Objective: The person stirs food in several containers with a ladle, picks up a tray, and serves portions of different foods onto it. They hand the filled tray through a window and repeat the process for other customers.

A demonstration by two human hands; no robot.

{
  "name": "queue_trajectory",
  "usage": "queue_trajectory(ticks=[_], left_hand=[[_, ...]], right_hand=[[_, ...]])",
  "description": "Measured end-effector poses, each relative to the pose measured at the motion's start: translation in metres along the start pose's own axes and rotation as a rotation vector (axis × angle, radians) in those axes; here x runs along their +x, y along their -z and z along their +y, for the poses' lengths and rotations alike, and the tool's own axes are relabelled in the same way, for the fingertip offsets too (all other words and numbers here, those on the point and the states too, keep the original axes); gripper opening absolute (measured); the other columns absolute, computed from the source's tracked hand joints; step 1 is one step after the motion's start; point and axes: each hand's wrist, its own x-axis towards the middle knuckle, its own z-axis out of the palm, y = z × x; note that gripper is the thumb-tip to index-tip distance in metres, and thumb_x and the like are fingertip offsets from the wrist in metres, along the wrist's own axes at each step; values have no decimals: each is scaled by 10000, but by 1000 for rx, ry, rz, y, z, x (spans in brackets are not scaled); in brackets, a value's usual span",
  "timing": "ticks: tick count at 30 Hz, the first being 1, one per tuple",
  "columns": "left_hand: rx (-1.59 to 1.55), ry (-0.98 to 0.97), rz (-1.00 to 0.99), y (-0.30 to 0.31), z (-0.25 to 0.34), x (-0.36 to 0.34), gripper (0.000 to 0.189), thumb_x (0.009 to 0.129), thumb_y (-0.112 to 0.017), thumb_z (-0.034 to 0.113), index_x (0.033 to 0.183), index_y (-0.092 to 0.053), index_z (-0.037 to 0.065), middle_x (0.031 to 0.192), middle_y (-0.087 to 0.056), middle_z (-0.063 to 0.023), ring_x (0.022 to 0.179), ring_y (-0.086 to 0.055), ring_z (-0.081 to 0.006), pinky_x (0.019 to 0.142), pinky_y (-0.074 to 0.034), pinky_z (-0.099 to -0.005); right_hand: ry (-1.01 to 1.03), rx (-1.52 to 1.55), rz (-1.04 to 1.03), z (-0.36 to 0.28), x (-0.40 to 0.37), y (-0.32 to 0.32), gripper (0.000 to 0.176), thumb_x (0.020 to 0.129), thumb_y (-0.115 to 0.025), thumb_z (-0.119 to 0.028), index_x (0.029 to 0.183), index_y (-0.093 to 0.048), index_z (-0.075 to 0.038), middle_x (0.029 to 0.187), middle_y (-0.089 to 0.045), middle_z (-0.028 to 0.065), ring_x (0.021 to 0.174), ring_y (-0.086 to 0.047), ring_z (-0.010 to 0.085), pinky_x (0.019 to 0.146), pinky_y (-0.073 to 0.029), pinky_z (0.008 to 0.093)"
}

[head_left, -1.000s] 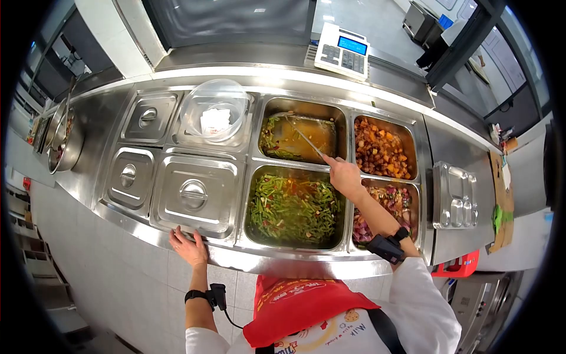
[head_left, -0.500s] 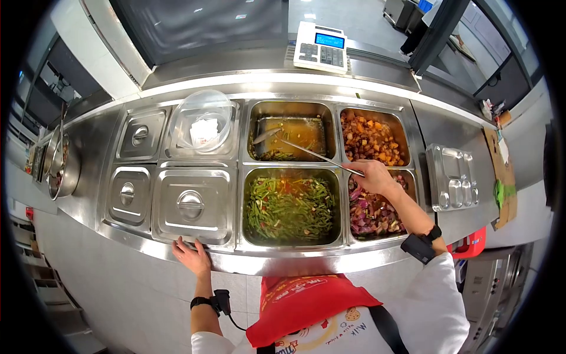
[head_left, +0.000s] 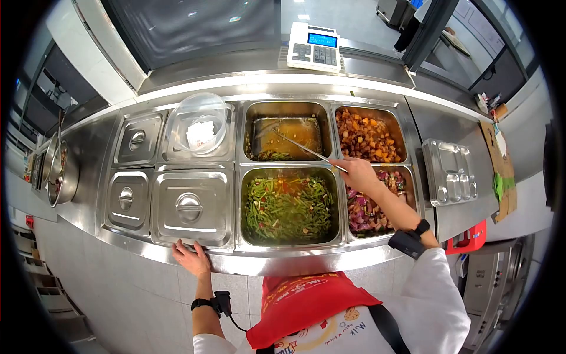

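My right hand (head_left: 357, 173) is closed round the handle of a long metal spoon (head_left: 303, 146), above the right-hand pans. The spoon's head dips into the back middle pan (head_left: 323, 105), which holds yellowish liquid and some green pieces. In front of it is a pan of green vegetables (head_left: 289, 206). Orange and brown chunks (head_left: 365, 135) fill the back right pan; purple onion pieces (head_left: 364, 213) lie in the front right one, partly under my right forearm. My left hand (head_left: 191, 257) rests with fingers apart on the counter's front edge, by a large lidded pan (head_left: 190, 207).
A clear round tub (head_left: 198, 124) with white packets sits on a back lid. Two smaller lidded pans are at the left, beyond them a metal bowl (head_left: 69, 177). Compartment trays (head_left: 451, 174) lie at the right. A scale display (head_left: 314, 47) stands on the back ledge.
My right hand has shifted slightly left with the spoon, whose head now sits lower in the back middle pan. My left hand stays at the counter edge. The view has shifted slightly.
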Motion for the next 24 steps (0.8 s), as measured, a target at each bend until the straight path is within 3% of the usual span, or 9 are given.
queue_trajectory(ticks=[2,6,9,13,18,21,24], left_hand=[[4,6,-9,-1,-2,1,515,831,-567,283,1246,-428,11,1305,-365,-252,1189,-369,-405,985,-328,-484],[-9,2,-13,1,-1,1,520,825,-571,283,1246,-429,13,1305,-367,-247,1187,-370,-402,985,-327,-482],[-16,8,-10,0,0,-1,529,821,-572,285,1251,-426,13,1303,-370,-243,1186,-373,-400,979,-334,-481],[-11,1,33,-3,-2,0,559,817,-575,292,1270,-410,8,1298,-375,-238,1180,-381,-401,971,-343,-479],[-3,-7,46,-4,-2,0,588,820,-574,302,1289,-389,-1,1301,-373,-235,1187,-379,-403,979,-341,-479],[-10,-8,22,-3,-4,1,591,824,-571,308,1293,-385,-1,1307,-369,-237,1200,-371,-402,990,-333,-478],[-9,0,7,-2,-1,-1,592,827,-571,312,1293,-383,-1,1311,-366,-240,1210,-365,-401,999,-326,-477]], right_hand=[[-23,6,37,-7,11,-15,407,781,-581,-68,1168,-613,-187,898,-645,99,668,-632,262,576,-513,375],[-77,-132,-87,-23,16,-28,429,799,-565,-76,1210,-577,-196,961,-641,90,709,-638,284,579,-514,395],[17,-176,-159,-16,-1,-12,426,795,-564,-81,1202,-581,-204,949,-638,90,696,-630,288,571,-513,393],[-72,-9,-112,-6,-15,0,415,761,-583,-69,1160,-609,-179,859,-629,117,716,-627,306,604,-511,421],[-270,226,-69,8,11,-32,394,806,-572,-62,1199,-586,-91,910,-647,193,750,-621,346,664,-512,424],[-160,211,-19,11,2,-36,420,789,-574,-68,1209,-580,-96,916,-645,204,773,-628,334,687,-511,418],[-121,348,-132,2,-18,2,420,771,-568,-73,1190,-593,-91,899,-644,210,753,-635,312,673,-502,388]])
